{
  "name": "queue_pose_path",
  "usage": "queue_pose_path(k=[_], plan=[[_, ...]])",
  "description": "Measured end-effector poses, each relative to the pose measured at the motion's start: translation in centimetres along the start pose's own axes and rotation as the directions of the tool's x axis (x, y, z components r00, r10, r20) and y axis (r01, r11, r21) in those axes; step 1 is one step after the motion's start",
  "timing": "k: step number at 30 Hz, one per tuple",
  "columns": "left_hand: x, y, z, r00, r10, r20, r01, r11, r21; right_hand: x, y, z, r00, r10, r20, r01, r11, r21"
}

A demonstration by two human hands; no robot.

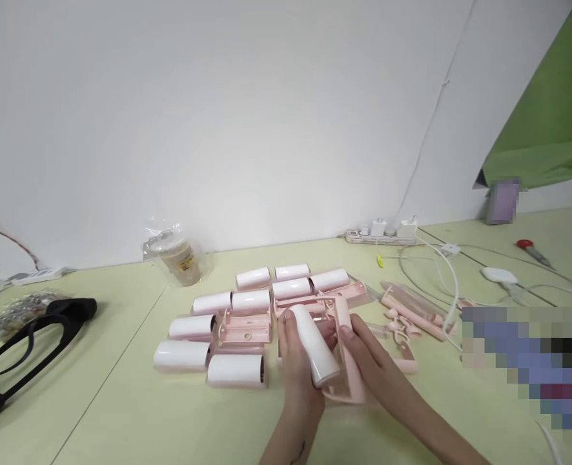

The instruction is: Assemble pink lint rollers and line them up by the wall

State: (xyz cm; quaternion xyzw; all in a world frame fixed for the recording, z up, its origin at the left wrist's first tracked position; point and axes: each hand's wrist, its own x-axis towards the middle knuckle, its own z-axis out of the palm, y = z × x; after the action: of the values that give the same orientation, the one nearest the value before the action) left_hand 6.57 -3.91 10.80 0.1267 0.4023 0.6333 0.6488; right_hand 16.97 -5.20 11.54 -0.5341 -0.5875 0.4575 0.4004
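Note:
My left hand [293,355] is closed around a white cylinder [315,349], which tilts with its lower end toward me. Closed on the side of a pink plastic frame [347,361], my right hand [370,352] holds it just right of the cylinder. Some of the left fingers are hidden behind the cylinder. Left of the hands, several white cylinders lie on the table, among them one at the front [235,370]. An open pink plastic holder [246,327] lies between them. To the right are loose pink parts [402,326] and a clear-and-pink piece [414,310].
A bagged drink cup [182,258] stands near the wall. A black strap-like frame [48,349] and a bag of small shiny pieces [22,313] lie at left. A power strip [383,236], white cables [448,271] and a red-tipped tool [532,252] are at right.

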Motion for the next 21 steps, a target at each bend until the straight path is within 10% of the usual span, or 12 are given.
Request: queue_pose_path(k=[21], plan=[[-2.6,-0.2,-0.8,0.982,0.169,0.089,-0.188,0.929,0.318,-1.5,0.9,1.3,0.974,-0.224,-0.007,0.220,0.960,-0.173]])
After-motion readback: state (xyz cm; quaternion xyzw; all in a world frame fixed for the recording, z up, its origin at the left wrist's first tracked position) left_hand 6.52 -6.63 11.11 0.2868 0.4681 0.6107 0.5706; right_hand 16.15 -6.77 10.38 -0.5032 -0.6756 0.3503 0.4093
